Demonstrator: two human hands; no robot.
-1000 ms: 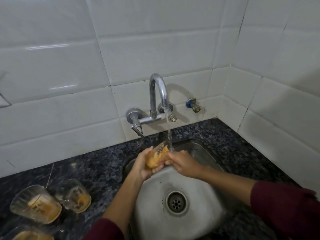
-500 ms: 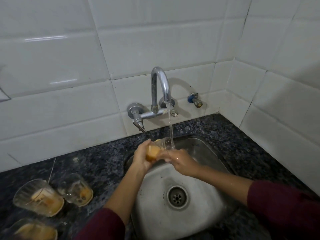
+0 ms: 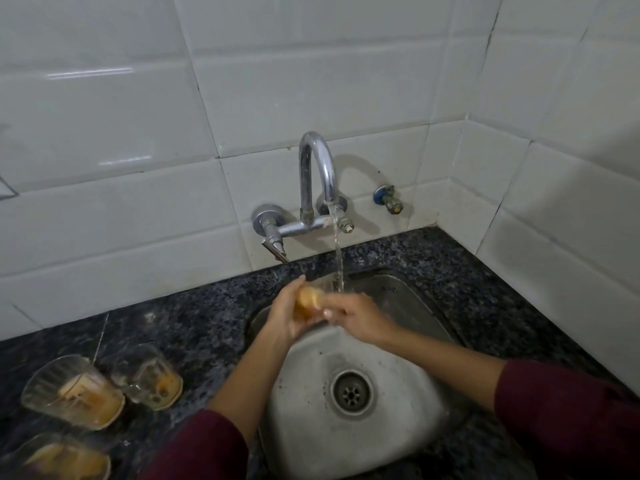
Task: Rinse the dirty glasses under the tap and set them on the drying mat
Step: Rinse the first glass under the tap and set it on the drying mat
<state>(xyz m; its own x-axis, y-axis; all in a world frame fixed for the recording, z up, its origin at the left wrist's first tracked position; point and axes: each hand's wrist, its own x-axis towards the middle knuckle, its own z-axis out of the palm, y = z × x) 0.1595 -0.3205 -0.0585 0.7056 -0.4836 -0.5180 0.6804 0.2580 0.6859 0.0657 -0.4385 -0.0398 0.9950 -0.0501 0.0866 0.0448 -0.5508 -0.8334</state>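
I hold a clear glass with orange residue on its side over the steel sink, its mouth under the stream from the chrome tap. My left hand grips its base end. My right hand holds the rim end, fingers at its mouth. Three more dirty glasses with orange dregs stand on the dark granite counter at the left: one large, one smaller, one cut off by the bottom edge. No drying mat is in view.
White tiled walls close in behind and on the right. A small capped valve sticks out of the wall right of the tap. The sink drain lies below my hands.
The water stream has grown stronger. The glass has turned in my hands, its mouth now under the flow; both hands stay over the back of the sink.
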